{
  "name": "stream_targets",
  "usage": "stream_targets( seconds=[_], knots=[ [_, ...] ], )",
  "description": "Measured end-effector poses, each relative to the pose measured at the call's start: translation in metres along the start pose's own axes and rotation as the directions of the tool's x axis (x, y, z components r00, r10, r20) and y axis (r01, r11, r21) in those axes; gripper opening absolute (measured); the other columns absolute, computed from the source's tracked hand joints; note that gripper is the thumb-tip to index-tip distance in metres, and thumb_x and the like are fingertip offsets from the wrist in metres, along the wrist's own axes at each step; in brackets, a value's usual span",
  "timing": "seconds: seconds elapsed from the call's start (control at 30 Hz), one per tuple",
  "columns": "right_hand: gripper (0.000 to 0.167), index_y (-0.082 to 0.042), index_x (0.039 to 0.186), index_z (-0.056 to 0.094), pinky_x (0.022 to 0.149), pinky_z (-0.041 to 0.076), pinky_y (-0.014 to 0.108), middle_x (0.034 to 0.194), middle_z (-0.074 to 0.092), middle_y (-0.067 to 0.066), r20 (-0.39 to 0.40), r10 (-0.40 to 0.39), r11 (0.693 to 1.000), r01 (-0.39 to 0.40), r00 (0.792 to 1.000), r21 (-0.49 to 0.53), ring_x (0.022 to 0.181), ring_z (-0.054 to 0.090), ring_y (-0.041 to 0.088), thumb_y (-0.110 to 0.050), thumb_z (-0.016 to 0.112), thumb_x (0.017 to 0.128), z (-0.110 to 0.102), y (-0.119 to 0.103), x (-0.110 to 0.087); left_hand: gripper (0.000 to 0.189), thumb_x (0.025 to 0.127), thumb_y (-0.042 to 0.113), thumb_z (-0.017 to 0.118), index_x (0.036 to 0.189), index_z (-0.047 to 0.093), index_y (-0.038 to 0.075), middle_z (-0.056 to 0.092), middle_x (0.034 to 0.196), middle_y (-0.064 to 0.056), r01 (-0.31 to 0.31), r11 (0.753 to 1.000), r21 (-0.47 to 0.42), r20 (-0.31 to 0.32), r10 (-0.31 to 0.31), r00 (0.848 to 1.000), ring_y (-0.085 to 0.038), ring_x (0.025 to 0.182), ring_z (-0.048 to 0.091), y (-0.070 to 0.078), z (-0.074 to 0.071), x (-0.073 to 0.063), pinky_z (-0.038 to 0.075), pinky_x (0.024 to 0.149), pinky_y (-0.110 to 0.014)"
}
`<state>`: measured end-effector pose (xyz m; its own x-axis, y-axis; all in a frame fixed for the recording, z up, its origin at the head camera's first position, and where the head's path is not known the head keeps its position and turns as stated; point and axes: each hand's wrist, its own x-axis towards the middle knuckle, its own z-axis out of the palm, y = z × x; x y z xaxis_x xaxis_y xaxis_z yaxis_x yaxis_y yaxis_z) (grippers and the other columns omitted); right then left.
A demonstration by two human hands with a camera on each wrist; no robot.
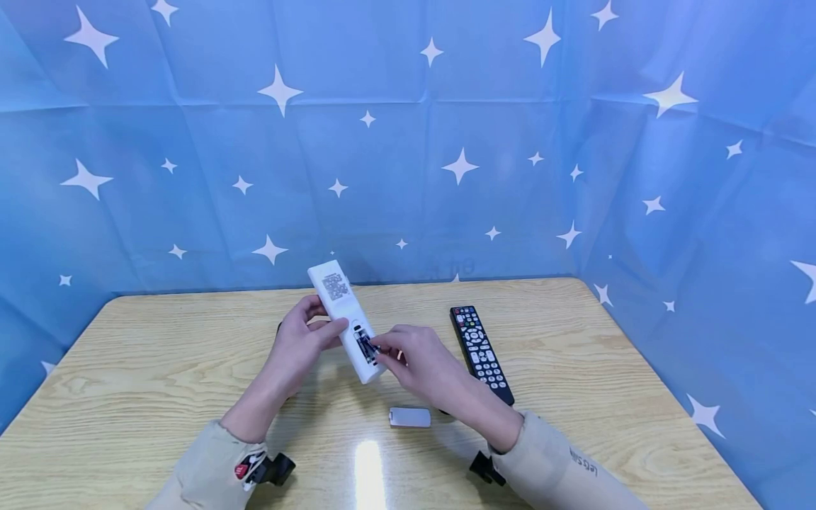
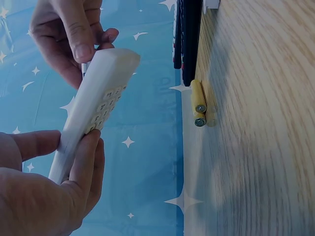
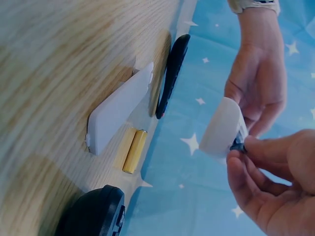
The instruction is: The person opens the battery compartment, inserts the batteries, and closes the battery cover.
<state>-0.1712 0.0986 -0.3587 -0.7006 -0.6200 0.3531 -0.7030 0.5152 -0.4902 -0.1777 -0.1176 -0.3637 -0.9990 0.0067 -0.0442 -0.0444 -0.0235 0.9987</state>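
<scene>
My left hand [image 1: 302,340] holds a white remote control [image 1: 344,304] tilted above the table, thumb across its back and fingers under the button side. Its back faces the head camera, and the battery compartment is uncovered, with dark battery shapes inside. At that compartment the thumb and fingertips of my right hand [image 1: 417,358] pinch a small dark battery [image 3: 238,146], mostly covered by the fingers. Below the hands, the white battery cover [image 1: 410,417] lies on the wooden table. Two yellow batteries [image 2: 198,104] lie side by side on the tabletop; in the head view they are hidden.
A black remote control [image 1: 481,347] lies button side up on the table [image 1: 159,354], partly behind my right forearm. Close to the right wrist camera is a black rounded object [image 3: 93,211]. A blue curtain [image 1: 382,142] with white stars borders the table's back and right side.
</scene>
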Motion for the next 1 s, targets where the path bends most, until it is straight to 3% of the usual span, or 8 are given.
stream_targets(
  seconds=[0.27, 0.47, 0.7, 0.87, 1.0],
  knots=[
    [0.023, -0.001, 0.114, 0.075, 0.067, 0.054, 0.019, 0.101, 0.074, 0.006, -0.009, 0.006, 1.000, -0.006, 1.000, -0.009, 0.081, 0.066, 0.009, 0.002, 0.075, 0.091, 0.0019, 0.0005, -0.0016, 0.053, 0.098, 0.000, 0.064, 0.145, 0.041, -0.008, 0.053, 0.129, -0.024, 0.000, 1.000, -0.010, -0.001, 0.000, 1.000, -0.025, 0.105, 0.066, -0.0013, -0.0003, 0.0005, 0.059, 0.086, -0.032],
    [0.024, -0.005, 0.115, 0.073, 0.075, 0.058, 0.029, 0.106, 0.071, 0.004, -0.026, 0.054, 0.998, -0.054, 0.998, 0.014, 0.092, 0.068, 0.016, -0.002, 0.076, 0.092, 0.0025, 0.0007, -0.0035, 0.053, 0.098, -0.001, 0.064, 0.146, 0.041, -0.007, 0.054, 0.131, -0.024, -0.004, 1.000, -0.018, 0.008, 0.004, 1.000, -0.025, 0.106, 0.067, -0.0010, 0.0000, 0.0012, 0.059, 0.087, -0.032],
    [0.044, -0.001, 0.131, 0.061, 0.085, 0.059, 0.035, 0.123, 0.065, 0.012, -0.032, 0.103, 0.989, -0.099, 0.994, 0.112, 0.108, 0.066, 0.028, -0.001, 0.077, 0.091, 0.0015, 0.0009, -0.0043, 0.053, 0.098, -0.002, 0.064, 0.145, 0.042, -0.007, 0.055, 0.131, -0.024, -0.013, 1.000, -0.022, 0.019, 0.014, 1.000, -0.024, 0.105, 0.068, -0.0010, -0.0007, 0.0016, 0.059, 0.087, -0.033],
    [0.057, -0.001, 0.141, 0.053, 0.091, 0.058, 0.041, 0.137, 0.060, 0.016, 0.020, 0.148, 0.957, -0.149, 0.989, 0.249, 0.116, 0.064, 0.032, 0.003, 0.077, 0.089, -0.0003, 0.0037, -0.0033, 0.051, 0.097, -0.003, 0.064, 0.144, 0.044, -0.006, 0.056, 0.130, -0.023, -0.021, 1.000, -0.022, 0.037, 0.022, 0.999, -0.024, 0.104, 0.068, -0.0018, -0.0009, 0.0019, 0.059, 0.086, -0.035],
    [0.061, -0.005, 0.146, 0.049, 0.087, 0.059, 0.038, 0.132, 0.062, 0.016, 0.109, 0.200, 0.900, -0.226, 0.974, 0.372, 0.113, 0.065, 0.030, 0.004, 0.074, 0.091, -0.0020, 0.0063, -0.0029, 0.051, 0.097, -0.002, 0.064, 0.144, 0.045, -0.004, 0.056, 0.130, -0.022, -0.032, 0.999, -0.009, 0.060, 0.032, 0.998, -0.025, 0.105, 0.068, -0.0019, -0.0008, 0.0014, 0.059, 0.086, -0.036]
  ],
)
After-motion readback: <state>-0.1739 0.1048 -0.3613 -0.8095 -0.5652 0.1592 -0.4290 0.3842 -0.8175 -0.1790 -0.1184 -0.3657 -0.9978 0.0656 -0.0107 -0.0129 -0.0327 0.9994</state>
